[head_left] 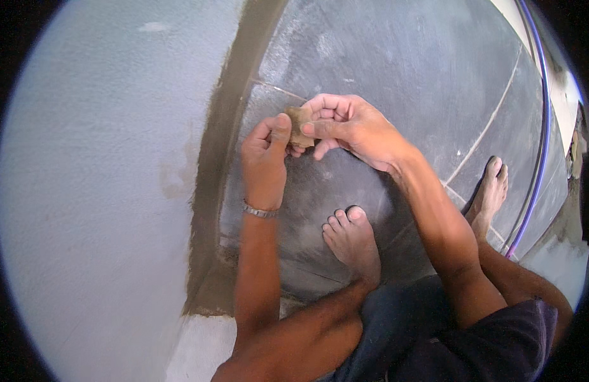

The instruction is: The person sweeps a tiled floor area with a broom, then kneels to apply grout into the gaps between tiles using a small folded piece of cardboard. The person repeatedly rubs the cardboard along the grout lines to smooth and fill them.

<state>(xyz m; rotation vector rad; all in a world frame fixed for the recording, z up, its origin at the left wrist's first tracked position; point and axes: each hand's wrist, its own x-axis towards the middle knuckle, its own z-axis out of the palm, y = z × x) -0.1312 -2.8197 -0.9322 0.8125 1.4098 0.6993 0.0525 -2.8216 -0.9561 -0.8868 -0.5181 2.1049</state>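
Note:
Between my two hands is a small, worn brownish piece (300, 127), thin and ragged-edged; whether it is sandpaper, sponge or cloth I cannot tell. My left hand (267, 153), with a metal band at the wrist, pinches its left side between thumb and fingers. From the right, my right hand (351, 127) grips it too, thumb pressed on its face and the other fingers partly curled behind. Both hands are held above the dark tiled floor (396, 63), close to a brown-grey mortar strip (215, 146) along the foot of the wall.
A pale plastered wall (103, 178) fills the left side. My bare left foot (353, 245) and right foot (490, 191) rest on the dusty tiles. A purple hose (542, 140) curves along the right, with rubble-like pieces (575, 153) beyond it.

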